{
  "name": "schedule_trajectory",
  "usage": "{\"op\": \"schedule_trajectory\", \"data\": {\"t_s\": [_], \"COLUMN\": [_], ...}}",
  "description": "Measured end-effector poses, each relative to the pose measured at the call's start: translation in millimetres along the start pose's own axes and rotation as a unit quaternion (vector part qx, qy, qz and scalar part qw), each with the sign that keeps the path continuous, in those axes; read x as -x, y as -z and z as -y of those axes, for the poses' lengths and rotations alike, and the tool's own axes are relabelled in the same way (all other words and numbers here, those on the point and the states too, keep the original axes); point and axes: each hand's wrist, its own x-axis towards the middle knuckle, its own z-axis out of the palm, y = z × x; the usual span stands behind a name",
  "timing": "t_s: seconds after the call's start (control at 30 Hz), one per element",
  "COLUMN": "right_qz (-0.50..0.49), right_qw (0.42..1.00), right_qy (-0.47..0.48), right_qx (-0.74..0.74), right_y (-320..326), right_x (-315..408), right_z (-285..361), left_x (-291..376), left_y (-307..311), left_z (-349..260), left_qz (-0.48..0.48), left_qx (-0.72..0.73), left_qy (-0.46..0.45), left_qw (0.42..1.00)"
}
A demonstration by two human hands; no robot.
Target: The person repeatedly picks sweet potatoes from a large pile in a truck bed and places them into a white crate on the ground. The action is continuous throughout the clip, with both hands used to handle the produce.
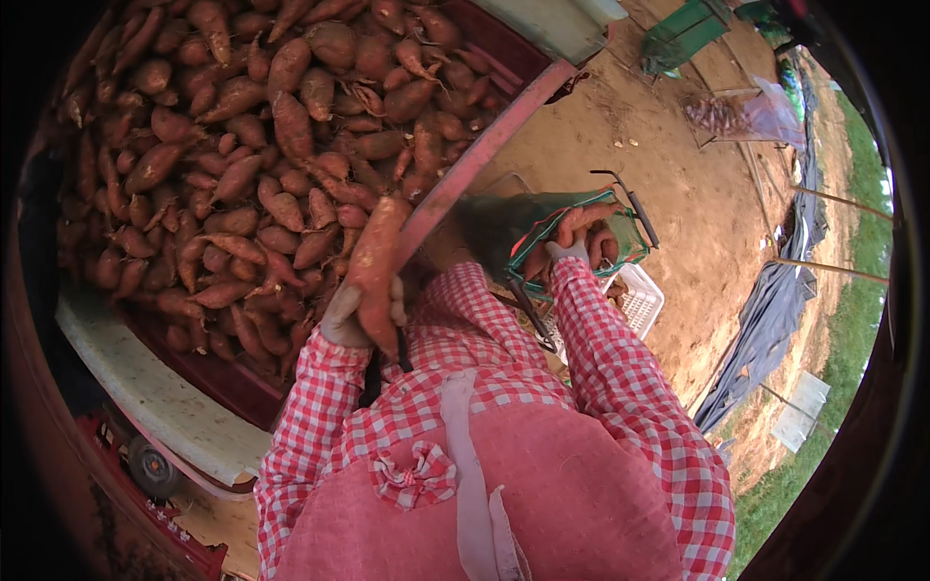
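Note:
My left hand (343, 319), in a pale glove, grips a long orange-brown sweet potato (378, 254) at its lower half. It holds it above the near corner of a large heap of sweet potatoes (240, 174). Off to the right, my gloved right hand (569, 250) reaches into the mouth of a green mesh bag (638, 250). It touches the sweet potatoes (601, 247) inside; whether its fingers close around one is hidden. The bag stands in a metal frame with dark handles (641, 214).
A red metal rail (487, 156) edges the load bed between heap and bag. Beside the bag stands a white plastic basket (647, 299). Farther off are a green container (683, 36), a bag of produce (719, 118) and dark sheeting (763, 312). A wheel (152, 465) shows lower left.

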Motion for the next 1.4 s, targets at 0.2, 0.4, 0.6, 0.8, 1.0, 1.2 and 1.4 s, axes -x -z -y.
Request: {"op": "schedule_trajectory", "data": {"t_s": [0.2, 0.4, 0.6, 0.8, 1.0, 1.2, 1.4], "right_qz": [-0.019, -0.019, -0.024, -0.026, -0.149, 0.007, 0.244], "right_qw": [0.972, 0.967, 0.968, 0.971, 0.980, 0.737, 0.511], "right_qy": [0.054, 0.076, 0.061, 0.038, 0.129, 0.644, 0.823], "right_qx": [0.227, 0.243, 0.241, 0.236, 0.024, -0.205, 0.048], "right_y": [30.3, 48.8, 55.2, 55.8, 53.2, 37.1, -112.5], "right_x": [-9.1, -51.8, -91.7, -136.4, -113.7, 50.9, 239.6], "right_z": [51.7, 10.7, -7.6, -18.1, 17.1, 240.2, 356.4], "left_x": [56.3, 108.3, 115.8, 117.7, 152.0, 176.1, 161.0], "left_y": [22.4, 40.6, 70.6, 96.5, 97.1, 91.7, 90.8], "left_z": [-16.4, -19.1, -19.6, -19.5, -26.4, -11.5, 0.7], "left_qz": [-0.130, -0.250, -0.307, -0.442, -0.627, -0.649, -0.612], "left_qx": [-0.017, -0.017, 0.230, 0.217, 0.134, -0.159, -0.162], "left_qy": [-0.120, -0.275, -0.330, -0.368, -0.410, -0.427, -0.488], "left_qw": [0.984, 0.928, 0.863, 0.789, 0.648, 0.609, 0.601]}}
